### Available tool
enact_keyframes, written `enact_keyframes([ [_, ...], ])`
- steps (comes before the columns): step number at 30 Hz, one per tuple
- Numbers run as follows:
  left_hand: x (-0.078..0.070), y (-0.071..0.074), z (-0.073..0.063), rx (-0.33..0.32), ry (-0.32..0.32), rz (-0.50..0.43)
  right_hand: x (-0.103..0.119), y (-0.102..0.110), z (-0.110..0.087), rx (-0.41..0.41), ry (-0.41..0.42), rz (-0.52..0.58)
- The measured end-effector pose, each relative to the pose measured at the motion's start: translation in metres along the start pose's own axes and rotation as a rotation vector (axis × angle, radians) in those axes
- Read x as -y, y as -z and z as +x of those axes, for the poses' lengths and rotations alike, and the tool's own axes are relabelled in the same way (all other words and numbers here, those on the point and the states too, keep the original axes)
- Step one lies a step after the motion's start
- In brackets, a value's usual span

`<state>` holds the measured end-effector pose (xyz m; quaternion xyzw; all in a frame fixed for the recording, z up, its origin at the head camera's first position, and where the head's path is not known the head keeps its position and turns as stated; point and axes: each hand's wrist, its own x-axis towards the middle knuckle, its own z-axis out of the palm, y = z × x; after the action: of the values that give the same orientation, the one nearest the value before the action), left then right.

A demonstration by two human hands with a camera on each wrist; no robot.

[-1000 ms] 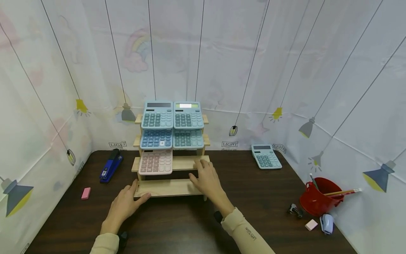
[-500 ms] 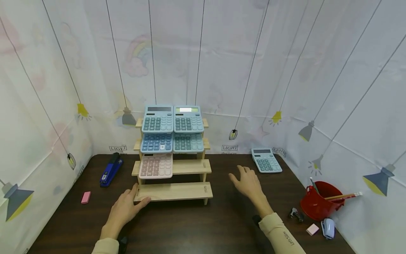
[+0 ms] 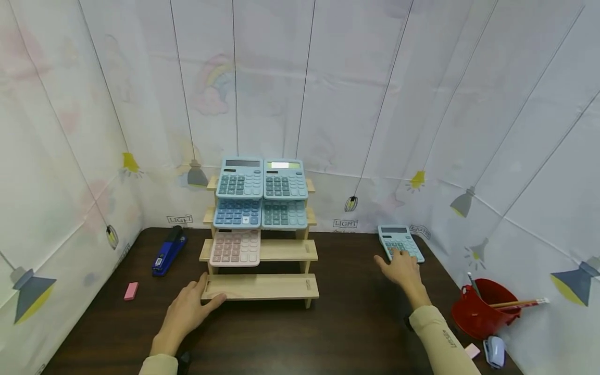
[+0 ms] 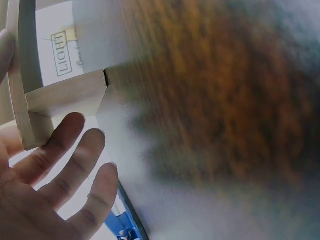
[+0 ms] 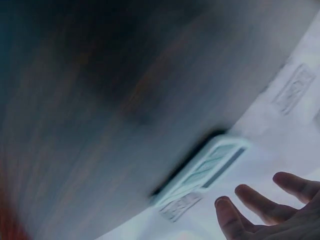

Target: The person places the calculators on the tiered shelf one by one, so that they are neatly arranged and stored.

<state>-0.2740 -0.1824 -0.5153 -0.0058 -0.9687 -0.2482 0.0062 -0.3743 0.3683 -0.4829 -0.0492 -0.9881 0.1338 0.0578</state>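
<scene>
A tiered wooden rack [image 3: 262,287] bears a pink calculator [image 3: 236,248] and several blue ones, such as the top left calculator [image 3: 241,178]. My left hand [image 3: 185,311] touches the left end of its lowest shelf, thumb at the front edge and index finger at the side. The left wrist view has the other fingers [image 4: 82,157] spread straight beside the shelf's corner. At the right, my right hand [image 3: 402,271] hovers by the near edge of a light blue calculator [image 3: 398,237] on the table. In the right wrist view the fingers [image 5: 265,205] are apart from that calculator [image 5: 202,167].
On the left lie a blue stapler [image 3: 169,251] and a pink eraser [image 3: 131,291]. A red bucket [image 3: 485,312] with pencils stands at the right, near a small stapler [image 3: 494,351] and a pale pink eraser [image 3: 472,350]. Patterned curtains border the dark table [image 3: 290,338].
My right hand has left the right side of the rack and moved right to the light blue calculator. The left hand stays at the lowest shelf's left end.
</scene>
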Motion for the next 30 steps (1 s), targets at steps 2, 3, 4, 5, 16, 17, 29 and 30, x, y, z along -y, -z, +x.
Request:
enact_keyframes([
  [2,-0.001,0.000,-0.001,0.000,0.000,0.001,-0.010,-0.001,0.005,0.024,-0.027,-0.015],
  [3,-0.001,0.000,-0.001,-0.002,0.000,0.000,-0.015,-0.002,0.008,0.033,-0.038,-0.022],
  [4,-0.001,0.000,-0.002,-0.003,-0.001,-0.001,-0.019,-0.003,0.011,0.040,-0.050,-0.023],
  [5,-0.001,-0.001,-0.002,-0.004,-0.001,-0.001,-0.023,-0.004,0.014,0.043,-0.063,-0.023],
  [16,0.001,-0.005,-0.004,-0.020,0.011,-0.004,-0.049,-0.014,0.038,0.104,-0.159,-0.013],
  [17,0.002,-0.005,-0.004,-0.020,0.010,-0.002,-0.051,-0.015,0.040,0.114,-0.160,-0.014],
  [29,0.003,-0.001,0.001,-0.042,0.007,0.002,-0.050,-0.016,0.060,0.173,-0.228,0.044],
  [30,0.002,-0.001,0.002,-0.043,0.005,0.001,-0.051,-0.016,0.062,0.175,-0.233,0.045],
])
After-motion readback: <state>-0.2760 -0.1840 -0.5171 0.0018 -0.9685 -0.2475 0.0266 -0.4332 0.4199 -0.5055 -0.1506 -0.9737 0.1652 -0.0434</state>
